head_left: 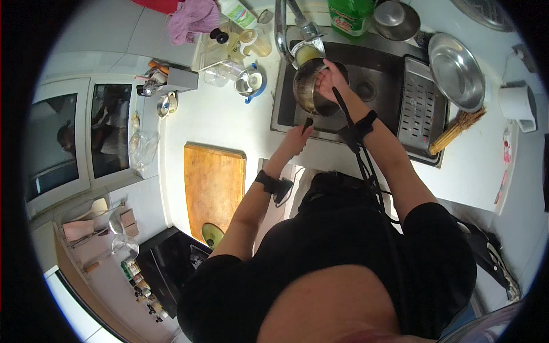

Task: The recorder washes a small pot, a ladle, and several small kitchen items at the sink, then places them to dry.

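A small pan (303, 88) with a brown-stained metal surface is held tilted over the left part of the dark sink (377, 64). My left hand (296, 139) is closed around its black handle (307, 125). Against the pan's right side rests my right hand (331, 82), fingers spread; whether it grips anything there is hidden. Just beyond the pan, below the metal faucet (309, 31), is a yellowish-green round thing (307, 53), partly covered. Black straps with cables are on both wrists.
A perforated metal drainer (418, 103) fills the sink's right end, beside a bamboo brush (456, 130) and a steel basin (456, 72). A green bottle (349, 17) stands behind. To the left are a blue-handled pot (250, 82) and a wooden cutting board (214, 184).
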`<act>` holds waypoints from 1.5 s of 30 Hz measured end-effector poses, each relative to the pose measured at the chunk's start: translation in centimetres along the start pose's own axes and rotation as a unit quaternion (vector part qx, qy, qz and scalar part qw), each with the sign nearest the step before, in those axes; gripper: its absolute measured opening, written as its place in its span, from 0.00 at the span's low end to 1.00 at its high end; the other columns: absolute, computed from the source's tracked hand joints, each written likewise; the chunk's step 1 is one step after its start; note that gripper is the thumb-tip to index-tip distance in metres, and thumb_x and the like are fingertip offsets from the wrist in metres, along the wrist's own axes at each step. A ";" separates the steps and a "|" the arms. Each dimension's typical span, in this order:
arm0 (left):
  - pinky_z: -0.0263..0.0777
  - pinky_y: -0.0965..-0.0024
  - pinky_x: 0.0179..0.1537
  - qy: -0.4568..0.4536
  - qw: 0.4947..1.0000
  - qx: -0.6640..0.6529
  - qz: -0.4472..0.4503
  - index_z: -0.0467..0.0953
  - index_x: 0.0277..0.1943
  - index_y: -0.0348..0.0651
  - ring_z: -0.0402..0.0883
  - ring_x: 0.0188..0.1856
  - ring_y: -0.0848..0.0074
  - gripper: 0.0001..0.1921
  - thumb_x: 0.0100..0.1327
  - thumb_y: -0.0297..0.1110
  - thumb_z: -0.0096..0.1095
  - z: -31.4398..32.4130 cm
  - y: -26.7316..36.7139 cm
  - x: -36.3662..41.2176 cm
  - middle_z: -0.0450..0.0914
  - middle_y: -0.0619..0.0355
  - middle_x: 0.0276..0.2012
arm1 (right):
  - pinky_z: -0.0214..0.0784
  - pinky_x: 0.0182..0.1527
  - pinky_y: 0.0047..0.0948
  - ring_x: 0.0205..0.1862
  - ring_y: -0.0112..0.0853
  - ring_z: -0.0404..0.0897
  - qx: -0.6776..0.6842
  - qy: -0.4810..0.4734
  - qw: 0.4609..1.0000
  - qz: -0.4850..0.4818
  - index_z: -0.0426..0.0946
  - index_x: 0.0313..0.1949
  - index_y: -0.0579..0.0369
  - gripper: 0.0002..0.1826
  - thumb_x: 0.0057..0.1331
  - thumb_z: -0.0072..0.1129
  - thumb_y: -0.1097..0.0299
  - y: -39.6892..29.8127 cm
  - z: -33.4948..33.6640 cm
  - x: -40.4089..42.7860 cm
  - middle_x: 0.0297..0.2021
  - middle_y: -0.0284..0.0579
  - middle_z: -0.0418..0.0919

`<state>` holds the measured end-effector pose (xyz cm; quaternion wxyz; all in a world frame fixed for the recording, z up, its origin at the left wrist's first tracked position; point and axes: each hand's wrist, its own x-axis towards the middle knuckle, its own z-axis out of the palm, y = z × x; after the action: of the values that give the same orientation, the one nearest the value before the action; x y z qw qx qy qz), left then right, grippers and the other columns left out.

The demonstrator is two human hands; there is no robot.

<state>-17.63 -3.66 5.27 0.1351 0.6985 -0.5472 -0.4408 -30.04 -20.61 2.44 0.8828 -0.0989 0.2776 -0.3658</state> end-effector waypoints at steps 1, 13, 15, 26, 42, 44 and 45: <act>0.52 0.71 0.09 -0.053 0.979 -0.150 -0.124 0.62 0.23 0.39 0.61 0.08 0.72 0.19 0.58 0.48 0.46 -0.5 0.5 -0.7 0.63 0.57 0.10 | 0.56 0.26 0.26 0.20 0.26 0.63 -0.016 -0.033 0.996 0.076 0.59 0.16 0.47 0.22 0.57 0.42 0.44 0.5 1.5 -0.5 0.15 0.33 0.62; 0.44 0.81 0.07 -0.059 0.874 -0.456 -0.157 0.60 0.22 0.44 0.51 0.07 0.86 0.21 0.58 0.54 0.42 -2.7 -0.2 -4.0 0.57 0.66 0.11 | 0.63 0.43 0.36 0.47 0.38 0.67 -0.971 -0.208 0.071 0.090 0.64 0.49 0.53 0.22 0.62 0.35 0.52 -0.8 2.7 -1.1 0.34 0.49 0.72; 0.43 0.82 0.08 -0.080 0.842 -0.507 -0.163 0.61 0.23 0.44 0.50 0.08 0.87 0.22 0.58 0.55 0.42 -2.5 0.8 -4.2 0.57 0.67 0.11 | 0.60 0.46 0.35 0.48 0.36 0.67 -0.976 -0.215 0.031 0.015 0.64 0.49 0.53 0.21 0.61 0.37 0.56 -0.9 2.7 -0.5 0.36 0.48 0.71; 0.44 0.83 0.06 -0.237 0.818 -0.499 -0.158 0.58 0.21 0.45 0.50 0.07 0.88 0.22 0.59 0.54 0.40 -3.5 1.5 -5.2 0.54 0.67 0.09 | 0.36 0.61 0.36 0.56 0.34 0.59 -0.803 -0.441 0.212 -0.341 0.58 0.51 0.58 0.20 0.57 0.38 0.68 0.3 3.4 0.1 0.50 0.47 0.64; 0.45 0.81 0.06 -0.194 0.857 -0.465 -0.108 0.59 0.20 0.44 0.49 0.07 0.87 0.20 0.60 0.49 0.42 -2.1 1.3 -5.1 0.55 0.67 0.09 | 0.54 0.47 0.31 0.44 0.32 0.64 -0.684 -0.016 0.727 0.061 0.64 0.48 0.56 0.22 0.58 0.40 0.56 3.5 5.1 0.4 0.45 0.43 0.67; 0.45 0.81 0.06 -0.200 0.858 -0.460 -0.114 0.59 0.20 0.44 0.49 0.07 0.87 0.19 0.60 0.49 0.43 -2.0 0.8 -4.9 0.55 0.67 0.09 | 0.52 0.49 0.32 0.47 0.33 0.63 -0.695 -0.008 0.706 0.134 0.64 0.48 0.57 0.24 0.60 0.33 0.53 4.0 5.1 -0.5 0.47 0.44 0.65; 0.44 0.81 0.06 -0.187 0.860 -0.459 -0.122 0.59 0.20 0.44 0.50 0.07 0.87 0.19 0.60 0.49 0.43 -1.8 0.6 -4.8 0.55 0.67 0.09 | 0.51 0.49 0.33 0.50 0.34 0.62 -0.657 -0.075 0.734 0.156 0.63 0.49 0.58 0.25 0.60 0.32 0.52 4.3 3.1 -1.2 0.49 0.46 0.63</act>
<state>-16.71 -0.14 8.92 0.2805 0.5228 -0.2083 -0.7775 -26.43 -16.82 3.84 0.6606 -0.6369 0.3929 0.0593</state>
